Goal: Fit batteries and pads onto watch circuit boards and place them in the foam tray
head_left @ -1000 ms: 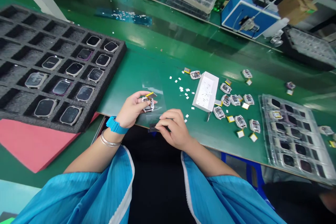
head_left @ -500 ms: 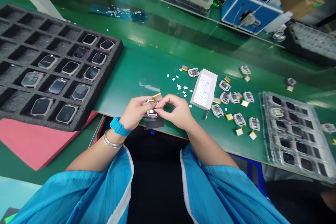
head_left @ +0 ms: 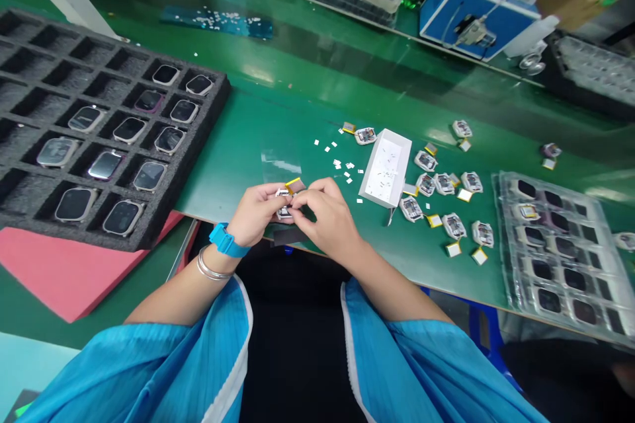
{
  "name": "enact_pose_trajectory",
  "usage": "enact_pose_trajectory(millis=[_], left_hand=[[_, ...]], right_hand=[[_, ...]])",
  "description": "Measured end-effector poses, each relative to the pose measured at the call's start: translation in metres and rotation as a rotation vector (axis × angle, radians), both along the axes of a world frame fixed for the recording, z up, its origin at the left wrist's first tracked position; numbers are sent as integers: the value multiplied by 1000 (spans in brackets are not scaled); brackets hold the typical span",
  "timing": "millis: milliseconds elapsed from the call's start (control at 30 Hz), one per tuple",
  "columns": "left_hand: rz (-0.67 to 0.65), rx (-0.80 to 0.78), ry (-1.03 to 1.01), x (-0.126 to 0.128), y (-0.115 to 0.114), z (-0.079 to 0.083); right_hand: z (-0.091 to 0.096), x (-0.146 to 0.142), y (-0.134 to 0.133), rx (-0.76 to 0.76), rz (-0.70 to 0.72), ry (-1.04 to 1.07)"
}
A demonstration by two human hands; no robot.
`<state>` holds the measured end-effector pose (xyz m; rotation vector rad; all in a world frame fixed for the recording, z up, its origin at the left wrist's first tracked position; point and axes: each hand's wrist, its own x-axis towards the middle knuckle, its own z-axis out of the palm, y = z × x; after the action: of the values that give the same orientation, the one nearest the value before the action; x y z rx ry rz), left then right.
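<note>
My left hand point(head_left: 256, 213) is closed around an open smartwatch case point(head_left: 284, 213) at the front edge of the green bench. A yellow-edged battery point(head_left: 294, 186) sticks up from the far side of the case. My right hand point(head_left: 325, 215) meets it from the right, thumb and forefinger pinched together over the case's inner parts. Whatever sits between those fingertips is too small or hidden to make out. Just below the case lies a dark flat strip point(head_left: 289, 237). A clear film point(head_left: 280, 162) rests on the bench beyond my hands.
On the left stands a black foam tray point(head_left: 163, 211) with several watches. A white box point(head_left: 364, 185) holds tiny parts, with small white pieces point(head_left: 337, 164) beside it. Several open watch cases point(head_left: 425, 184) with batteries lie rightward, near a clear plastic tray point(head_left: 506, 264) of watch screens.
My right hand has shifted slightly to the left and lower over the watch case, its fingers more curled. The left hand keeps its hold. The view has turned slightly.
</note>
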<state>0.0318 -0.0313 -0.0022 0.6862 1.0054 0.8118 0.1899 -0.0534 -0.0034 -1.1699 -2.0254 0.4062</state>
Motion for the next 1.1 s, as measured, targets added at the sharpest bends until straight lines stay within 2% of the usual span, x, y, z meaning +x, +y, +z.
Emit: enact_pose_trajectory(millis=[100,200,267,367,433,533,700,833,967,1033,1100], left_hand=[[-14,-11,12,-1,-1,-1],[-59,-11,3,-3,-2,0],[-105,-17,-56,-5,-1,2],[-202,2,-168,-7,-1,2],[-227,45,-170,-6,-1,0],[-181,63,-89,-2,-2,-2],[-130,-45,-66,4,-1,-2],[-104,-95,-82,3,1,2],[-66,-199,-223,-2,2,6],[-72,-215,-265,-5,1,7],[-67,-164,-246,-7,1,5]], right_hand=[[1,4,4,-106,-134,64],[-1,10,12,-409,-70,338],[-2,12,15,-516,-37,475],[-2,11,15,-428,-92,523],[-1,10,14,-343,-109,502],[1,9,11,-299,-134,461],[2,11,9,-289,-132,392],[4,13,5,-111,-59,205],[9,13,-3,112,-13,-85],[10,13,-6,117,22,-176],[10,14,-5,90,57,-186]])
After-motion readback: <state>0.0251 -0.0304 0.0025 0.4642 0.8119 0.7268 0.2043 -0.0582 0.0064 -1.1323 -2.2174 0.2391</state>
